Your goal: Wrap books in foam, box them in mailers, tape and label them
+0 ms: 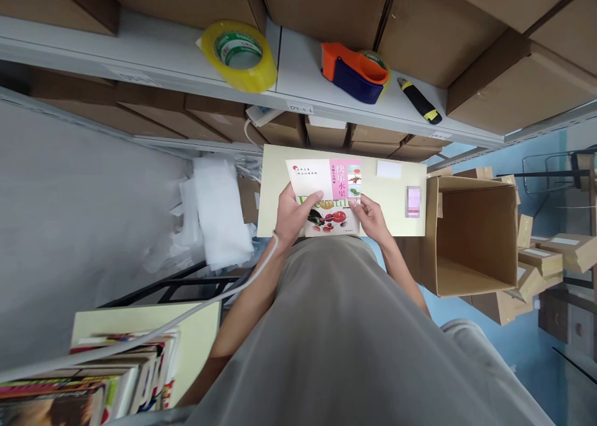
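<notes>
Between my two hands is a book (321,174) with a white cover, a pink title strip and pictures of fruit. My left hand (293,213) grips its left edge, the thumb lying across the cover. On the opposite side my right hand (370,217) holds the lower right edge, thumb on top. The fingers underneath are hidden. Below the book is a cream tabletop (396,217). A white slip of paper (388,169) and a small pinkish-purple item (413,202) lie on it to the right.
Above, a shelf (298,59) carries yellow tape (240,56), a tape dispenser (355,71) and a utility knife (419,101). An open cardboard box (476,233) stands right of the table. White foam wrap (221,211) hangs at left. Stacked books (116,376) sit lower left; a white cable (186,311) crosses my left arm.
</notes>
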`<act>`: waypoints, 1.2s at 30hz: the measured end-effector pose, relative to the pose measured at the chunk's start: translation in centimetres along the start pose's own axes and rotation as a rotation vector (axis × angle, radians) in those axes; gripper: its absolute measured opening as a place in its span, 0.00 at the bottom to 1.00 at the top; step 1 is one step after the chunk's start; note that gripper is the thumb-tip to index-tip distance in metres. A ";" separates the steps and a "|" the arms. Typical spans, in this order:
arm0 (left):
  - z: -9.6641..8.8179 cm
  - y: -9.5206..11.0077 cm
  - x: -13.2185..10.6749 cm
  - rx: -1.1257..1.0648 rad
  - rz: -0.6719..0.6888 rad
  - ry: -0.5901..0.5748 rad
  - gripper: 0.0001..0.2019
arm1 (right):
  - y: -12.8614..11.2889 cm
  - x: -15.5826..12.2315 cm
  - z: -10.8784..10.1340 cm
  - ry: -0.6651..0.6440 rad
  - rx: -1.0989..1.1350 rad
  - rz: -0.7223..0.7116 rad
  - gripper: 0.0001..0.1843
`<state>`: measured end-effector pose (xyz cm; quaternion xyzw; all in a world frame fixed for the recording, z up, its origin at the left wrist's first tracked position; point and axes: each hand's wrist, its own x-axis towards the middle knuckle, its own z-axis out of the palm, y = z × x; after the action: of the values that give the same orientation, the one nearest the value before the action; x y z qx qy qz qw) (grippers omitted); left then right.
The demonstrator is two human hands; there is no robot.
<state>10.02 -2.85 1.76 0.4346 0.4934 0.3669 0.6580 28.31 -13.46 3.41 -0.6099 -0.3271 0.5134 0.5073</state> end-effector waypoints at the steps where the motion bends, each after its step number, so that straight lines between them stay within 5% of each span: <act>1: 0.0 -0.1 0.1 0.003 0.005 -0.009 0.28 | 0.1 0.0 0.0 -0.005 -0.002 -0.003 0.35; 16: -0.9 -0.9 0.3 -0.030 -0.015 -0.027 0.29 | 1.5 0.3 0.1 -0.049 0.018 -0.006 0.34; 21: -1.9 -0.4 0.1 -0.196 -0.143 -0.126 0.26 | 1.0 0.2 0.1 -0.053 0.073 0.040 0.36; 29: -3.5 -2.0 -0.5 -0.111 -0.357 -0.255 0.29 | 2.2 1.3 0.1 0.009 0.078 0.081 0.40; 34: -2.3 -3.4 -0.7 0.068 -0.176 -0.066 0.24 | 3.7 2.3 1.3 0.333 -0.296 -0.009 0.39; 36: -1.7 -3.7 -1.2 0.199 -0.066 -0.015 0.20 | 3.7 2.1 2.9 0.319 -0.355 -0.034 0.36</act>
<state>8.26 -4.91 -1.53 0.4841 0.5366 0.2909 0.6270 25.61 -11.71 -0.65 -0.7574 -0.3378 0.3364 0.4461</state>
